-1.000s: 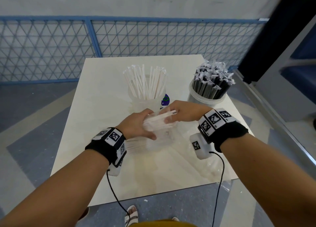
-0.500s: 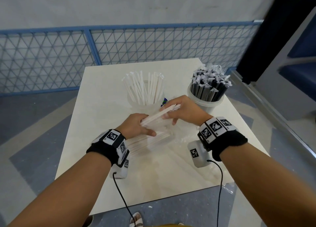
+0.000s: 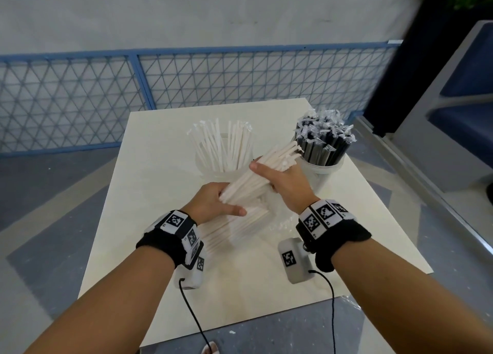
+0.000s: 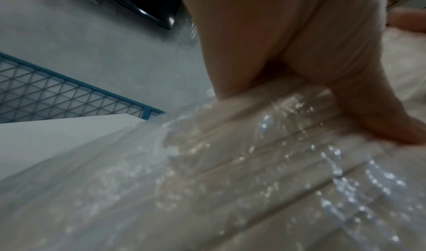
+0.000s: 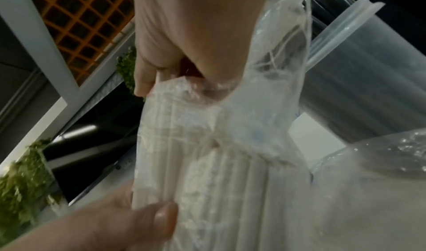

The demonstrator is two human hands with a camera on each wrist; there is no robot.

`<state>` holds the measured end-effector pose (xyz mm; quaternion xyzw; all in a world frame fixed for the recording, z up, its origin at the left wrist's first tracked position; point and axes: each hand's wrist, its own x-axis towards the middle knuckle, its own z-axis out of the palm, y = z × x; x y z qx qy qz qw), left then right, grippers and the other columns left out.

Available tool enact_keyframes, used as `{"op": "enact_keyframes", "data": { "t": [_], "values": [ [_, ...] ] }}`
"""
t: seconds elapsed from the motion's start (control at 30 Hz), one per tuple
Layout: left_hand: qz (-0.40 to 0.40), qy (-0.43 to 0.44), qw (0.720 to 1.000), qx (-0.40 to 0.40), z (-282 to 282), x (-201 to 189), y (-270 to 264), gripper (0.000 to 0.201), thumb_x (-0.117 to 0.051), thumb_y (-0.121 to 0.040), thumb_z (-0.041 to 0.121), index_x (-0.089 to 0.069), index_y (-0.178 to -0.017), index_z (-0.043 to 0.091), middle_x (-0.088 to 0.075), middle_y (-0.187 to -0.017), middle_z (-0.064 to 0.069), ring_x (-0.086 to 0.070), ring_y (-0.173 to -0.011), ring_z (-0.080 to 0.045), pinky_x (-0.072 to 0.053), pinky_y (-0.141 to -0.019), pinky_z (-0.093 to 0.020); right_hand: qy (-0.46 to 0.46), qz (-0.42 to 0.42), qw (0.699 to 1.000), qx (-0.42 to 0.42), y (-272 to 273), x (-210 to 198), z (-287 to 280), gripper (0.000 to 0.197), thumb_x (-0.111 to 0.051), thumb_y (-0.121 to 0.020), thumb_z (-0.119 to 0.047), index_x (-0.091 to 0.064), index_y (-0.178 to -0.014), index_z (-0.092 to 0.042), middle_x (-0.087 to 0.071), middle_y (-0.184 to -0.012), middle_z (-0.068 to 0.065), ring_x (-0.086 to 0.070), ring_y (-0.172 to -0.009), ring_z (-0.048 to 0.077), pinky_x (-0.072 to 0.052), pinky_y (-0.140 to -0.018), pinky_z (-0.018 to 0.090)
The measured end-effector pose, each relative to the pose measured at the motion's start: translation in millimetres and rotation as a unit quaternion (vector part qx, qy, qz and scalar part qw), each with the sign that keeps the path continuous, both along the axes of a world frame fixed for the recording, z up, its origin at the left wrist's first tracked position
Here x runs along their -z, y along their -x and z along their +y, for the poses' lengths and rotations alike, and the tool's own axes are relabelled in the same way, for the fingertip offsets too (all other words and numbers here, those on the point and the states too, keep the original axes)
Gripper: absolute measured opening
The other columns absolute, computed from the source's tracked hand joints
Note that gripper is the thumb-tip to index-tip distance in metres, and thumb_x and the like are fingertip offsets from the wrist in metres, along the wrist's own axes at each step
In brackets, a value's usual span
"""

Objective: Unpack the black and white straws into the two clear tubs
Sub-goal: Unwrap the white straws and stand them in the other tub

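My right hand (image 3: 282, 180) grips a thick bundle of white straws (image 3: 269, 161) near its upper end; the bundle tilts up toward the tubs. My left hand (image 3: 213, 204) holds the bundle's lower end, thumb lying over the clear plastic bag (image 3: 245, 225) of remaining white straws on the table. Behind stand a clear tub (image 3: 208, 167) of upright white straws (image 3: 221, 145) and a clear tub (image 3: 320, 168) of black straws (image 3: 322, 140). The right wrist view shows my right hand (image 5: 184, 36) clamped on the wrapped straws (image 5: 207, 163). The left wrist view shows fingers (image 4: 253, 45) on the bag (image 4: 230, 182).
The cream table (image 3: 160, 193) is small and square, with floor on all sides. A blue mesh fence (image 3: 133, 92) runs behind it. A grey and dark blue seat (image 3: 453, 119) stands to the right.
My right hand has raised the far end of the white straw bundle, from lying nearly flat to pointing up at the tubs. My left hand has stayed at the lower end.
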<state>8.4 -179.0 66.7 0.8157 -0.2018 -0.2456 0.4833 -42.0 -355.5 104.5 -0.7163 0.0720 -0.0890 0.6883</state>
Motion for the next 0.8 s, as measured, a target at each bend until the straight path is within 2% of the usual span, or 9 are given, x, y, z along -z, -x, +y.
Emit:
{"op": "enact_keyframes", "data": {
  "t": [0.13,0.23,0.3,0.37,0.47,0.57,0.67,0.73,0.8],
  "values": [
    [0.001,0.003,1.0,-0.001,4,2,-3,0.046,-0.083,-0.063,0.02,-0.066,-0.105,0.017,-0.07,-0.103,0.001,-0.065,-0.096,-0.013,-0.05,-0.085,-0.024,-0.16,-0.009,0.984,0.082,-10,-9,-11,0.02,-0.072,-0.08,-0.02,-0.062,-0.094,-0.008,-0.068,-0.075,-0.006,-0.067,-0.074,0.012,-0.051,-0.055,0.021],
    [-0.003,0.01,1.0,-0.009,6,5,-4,0.044,-0.084,-0.063,0.023,-0.067,-0.103,0.016,-0.071,-0.101,0.002,-0.066,-0.095,-0.012,-0.048,-0.084,-0.025,-0.127,-0.005,0.99,0.066,-10,-9,-8,0.013,-0.065,-0.085,-0.025,-0.06,-0.095,-0.018,-0.065,-0.087,-0.009,-0.066,-0.079,0.0,-0.051,-0.07,0.017],
    [0.001,0.013,1.0,-0.008,6,6,-6,0.052,-0.086,-0.057,0.031,-0.068,-0.103,0.017,-0.071,-0.101,0.002,-0.066,-0.095,-0.012,-0.049,-0.085,-0.027,-0.093,0.018,0.996,0.008,-6,-10,2,0.005,-0.055,-0.092,-0.019,-0.058,-0.095,-0.017,-0.061,-0.088,-0.011,-0.062,-0.074,-0.008,-0.049,-0.068,0.009],
    [0.006,0.006,1.0,-0.005,6,6,-7,0.061,-0.085,-0.051,0.04,-0.068,-0.106,0.019,-0.071,-0.103,0.002,-0.066,-0.097,-0.013,-0.05,-0.088,-0.029,-0.121,0.014,0.992,-0.034,-6,-10,8,0.014,-0.051,-0.094,-0.017,-0.061,-0.094,-0.008,-0.064,-0.09,-0.004,-0.062,-0.078,-0.002,-0.048,-0.076,0.018],
    [0.012,-0.01,1.0,-0.009,8,7,-9,0.054,-0.086,-0.06,0.027,-0.066,-0.11,0.016,-0.07,-0.105,-0.001,-0.065,-0.099,-0.016,-0.05,-0.092,-0.033,-0.199,0.004,0.98,-0.03,-14,-18,6,0.024,-0.05,-0.095,-0.023,-0.061,-0.076,-0.012,-0.068,-0.08,0.002,-0.063,-0.089,0.019,-0.05,-0.082,0.033],
    [0.018,-0.029,0.999,-0.01,13,9,-11,0.045,-0.085,-0.061,0.022,-0.067,-0.1,0.01,-0.07,-0.097,-0.003,-0.065,-0.09,-0.018,-0.05,-0.086,-0.031,-0.276,-0.025,0.961,-0.017,-23,-27,-1,0.023,-0.048,-0.096,-0.023,-0.05,-0.075,-0.014,-0.055,-0.061,0.0,-0.063,-0.073,0.021,-0.053,-0.073,0.033],
    [0.029,-0.048,0.998,-0.021,18,15,-13,0.042,-0.086,-0.06,0.019,-0.045,-0.06,0.009,-0.044,-0.067,0.0,-0.044,-0.066,-0.015,-0.036,-0.065,-0.023,-0.317,-0.043,0.947,0.027,-33,-35,-5,0.024,-0.047,-0.097,-0.023,-0.047,-0.074,-0.015,-0.044,-0.058,0.001,-0.053,-0.054,0.016,-0.051,-0.067,0.035],
    [0.019,-0.06,0.998,-0.018,19,16,-11,0.055,-0.082,-0.065,0.01,-0.028,-0.058,0.017,-0.029,-0.064,0.002,-0.031,-0.063,-0.013,-0.026,-0.058,-0.02,-0.315,-0.062,0.944,0.074,-37,-39,-6,0.023,-0.048,-0.097,-0.022,-0.046,-0.076,-0.015,-0.041,-0.056,0.0,-0.046,-0.049,0.014,-0.049,-0.059,0.032],
    [0.024,-0.073,0.997,-0.007,22,20,-13,0.052,-0.081,-0.066,0.011,-0.03,-0.06,0.016,-0.029,-0.067,-0.001,-0.032,-0.068,-0.016,-0.025,-0.061,-0.023,-0.304,-0.081,0.94,0.131,-39,-44,-8,0.02,-0.049,-0.096,-0.021,-0.046,-0.078,-0.014,-0.04,-0.054,-0.001,-0.042,-0.045,0.013,-0.046,-0.051,0.029]
  ]
}}
